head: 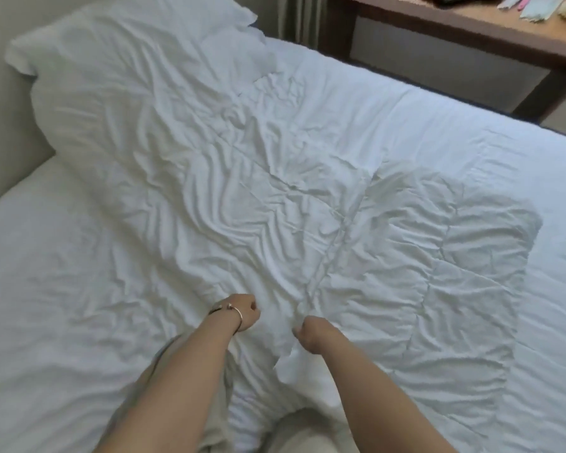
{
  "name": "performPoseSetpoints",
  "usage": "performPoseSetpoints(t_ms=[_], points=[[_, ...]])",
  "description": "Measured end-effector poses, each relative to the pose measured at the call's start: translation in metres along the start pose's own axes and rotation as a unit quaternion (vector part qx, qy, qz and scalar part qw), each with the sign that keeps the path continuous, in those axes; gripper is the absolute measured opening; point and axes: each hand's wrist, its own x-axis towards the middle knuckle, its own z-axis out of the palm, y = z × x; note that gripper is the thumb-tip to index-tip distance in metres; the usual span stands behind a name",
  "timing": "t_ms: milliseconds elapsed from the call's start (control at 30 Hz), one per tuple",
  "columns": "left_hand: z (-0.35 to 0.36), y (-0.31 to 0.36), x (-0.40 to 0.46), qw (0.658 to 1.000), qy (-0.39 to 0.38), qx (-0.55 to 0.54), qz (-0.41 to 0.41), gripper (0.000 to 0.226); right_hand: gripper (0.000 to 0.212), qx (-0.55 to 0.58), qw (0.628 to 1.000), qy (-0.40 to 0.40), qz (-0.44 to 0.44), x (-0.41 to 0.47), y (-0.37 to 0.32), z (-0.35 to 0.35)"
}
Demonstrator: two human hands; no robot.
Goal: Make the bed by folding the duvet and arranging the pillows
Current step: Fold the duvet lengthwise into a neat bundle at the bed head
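Gripping the near edge of the crumpled white duvet [275, 191], which lies lengthwise across the bed, the left hand [244, 310] and right hand [311, 333] have fingers curled into its fabric and should, I judge, lift evenly, keeping the edge taut.

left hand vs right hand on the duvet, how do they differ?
The left hand wears a bracelet on its wrist; the right hand has a bare wrist. The left hand sits nearer the pillow end, the right hand nearer the wooden table side. Both are fisted, gripping the wrinkled white duvet.
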Motion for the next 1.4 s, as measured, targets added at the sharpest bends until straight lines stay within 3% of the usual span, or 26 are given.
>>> performPoseSetpoints(t_ms=[167,367,533,633,800,933,1067,1267,1400], points=[[-0.015,-0.013,0.015,1.0,-0.019,-0.006,-0.017,0.032,0.053,0.033,0.999,-0.019,-0.002,0.014,-0.035,-0.023],[-0.094,-0.054,0.077,0.996,-0.028,0.065,0.047,0.035,0.034,0.091,0.995,0.034,0.023,0.056,-0.119,-0.058],[-0.237,-0.134,0.168,0.985,0.051,0.13,0.105,0.037,0.049,0.132,0.983,0.127,0.032,0.123,-0.242,-0.115],[-0.328,-0.193,0.2,0.98,0.103,0.138,0.105,0.039,0.054,0.098,0.981,0.164,0.023,0.14,-0.324,-0.149],[-0.46,-0.278,0.236,0.977,0.196,0.058,0.064,0.045,0.057,0.009,0.981,0.191,-0.026,0.171,-0.449,-0.215],[-0.545,-0.323,0.265,0.945,0.321,-0.009,0.068,0.054,0.061,0.008,0.968,0.244,-0.059,0.199,-0.531,-0.269],[-0.607,-0.351,0.284,0.911,0.408,-0.041,0.043,0.078,0.069,0.017,0.953,0.287,-0.09,0.211,-0.595,-0.313],[-0.637,-0.377,0.32,0.928,0.336,-0.161,-0.016,0.109,0.075,0.038,0.945,0.291,-0.143,0.227,-0.657,-0.347],[-0.65,-0.398,0.339,0.948,0.285,-0.139,-0.02,0.134,0.079,0.0,0.945,0.29,-0.149,0.245,-0.674,-0.356]])
